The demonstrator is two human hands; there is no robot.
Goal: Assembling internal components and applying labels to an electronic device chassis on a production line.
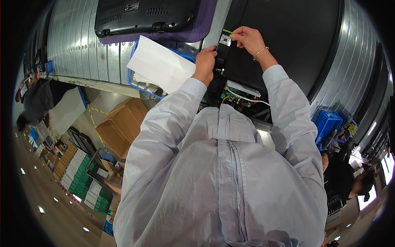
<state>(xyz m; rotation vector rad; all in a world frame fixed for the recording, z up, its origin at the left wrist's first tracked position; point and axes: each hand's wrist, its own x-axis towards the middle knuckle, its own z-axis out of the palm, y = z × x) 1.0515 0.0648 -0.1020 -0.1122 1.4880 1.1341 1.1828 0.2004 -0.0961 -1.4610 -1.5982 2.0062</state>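
- Far left, a black plastic housing with vent slots, lying on a purple mat.
- Left, a conveyor of metal rollers or slats; more metal slats run along the right.
- Left of centre, a blue bin with white sheets of paper lying across its top.
- Nearer on the left, an open cardboard box beside a yellow-striped strip.
- Near left, stacked green-and-white cartons.
- Right, blue plastic bins.
- A dark-clothed co-worker near right, another person at left.
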